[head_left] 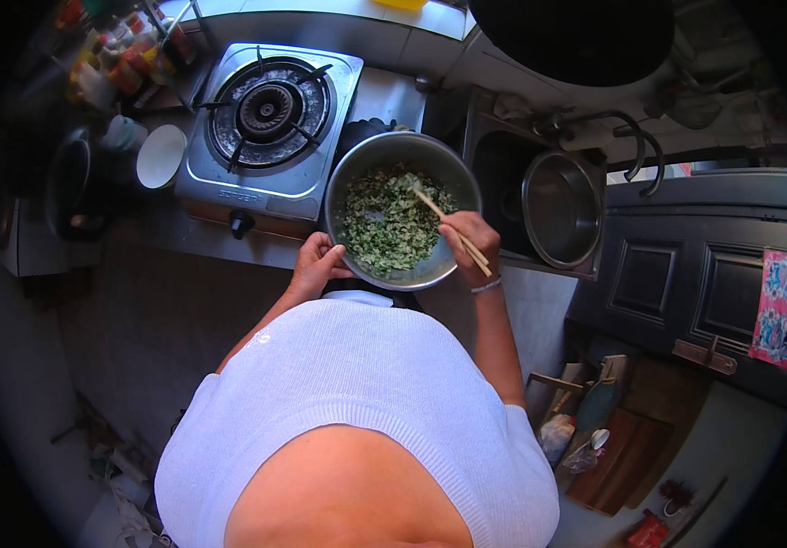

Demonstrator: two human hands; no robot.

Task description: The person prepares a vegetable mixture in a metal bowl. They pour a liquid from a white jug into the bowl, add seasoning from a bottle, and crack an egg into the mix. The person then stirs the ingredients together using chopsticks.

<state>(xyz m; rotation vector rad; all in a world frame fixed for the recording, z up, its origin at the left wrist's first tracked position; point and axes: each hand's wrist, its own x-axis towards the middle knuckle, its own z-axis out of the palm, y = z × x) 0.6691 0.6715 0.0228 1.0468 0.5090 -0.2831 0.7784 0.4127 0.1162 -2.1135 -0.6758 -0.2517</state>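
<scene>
A wide metal bowl (469, 173) sits at the counter's front edge, close against my body. Inside it lies a chopped green and pale filling (389, 224), spread over the bottom. My left hand (317, 265) grips the bowl's rim at the near left, thumb over the edge. Held in my right hand (472, 239) is a pair of wooden chopsticks (432, 205), slanting down over the right rim. Their tips are sunk in the filling, so the ends are hidden.
Left of the bowl stands a silver gas stove (338, 82) with one burner. Farther left are a white bowl (161, 156) and several bottles (128, 64). On the right, a sink (494, 137) holds a metal basin (561, 208) beneath a curved faucet (635, 137).
</scene>
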